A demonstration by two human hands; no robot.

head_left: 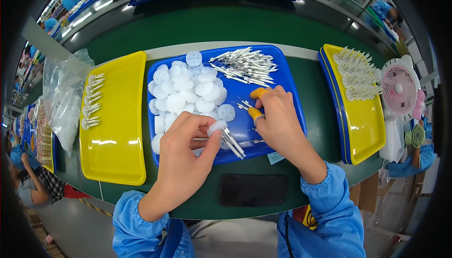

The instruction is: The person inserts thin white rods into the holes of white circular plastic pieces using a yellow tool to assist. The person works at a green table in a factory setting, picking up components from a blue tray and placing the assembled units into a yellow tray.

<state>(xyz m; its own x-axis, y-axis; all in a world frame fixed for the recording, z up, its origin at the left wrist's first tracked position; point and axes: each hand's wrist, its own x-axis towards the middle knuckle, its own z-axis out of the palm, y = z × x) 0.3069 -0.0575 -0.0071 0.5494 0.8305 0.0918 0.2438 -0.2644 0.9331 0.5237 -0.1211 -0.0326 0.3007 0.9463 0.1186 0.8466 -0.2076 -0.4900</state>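
My left hand [186, 152] pinches a white round plastic disc [217, 127] with several white rods [233, 144] sticking out toward the lower right. My right hand [278, 121] wears yellow finger covers on thumb and forefinger. Those two fingertips are apart, beside a few loose thin-tipped rods [245, 104] over the blue tray [294, 112]. Whether they touch these rods is hard to make out. A heap of white discs [186, 86] fills the tray's left part, and a pile of white rods [247, 64] lies at its far right.
A yellow tray [117, 154] at left holds a row of discs with rods. At right, stacked trays [367, 149] carry many more. Around them are a clear plastic bag [68, 98], a pink-and-white fan [400, 86] and a dark phone-like slab [253, 190]. Co-workers sit farther off.
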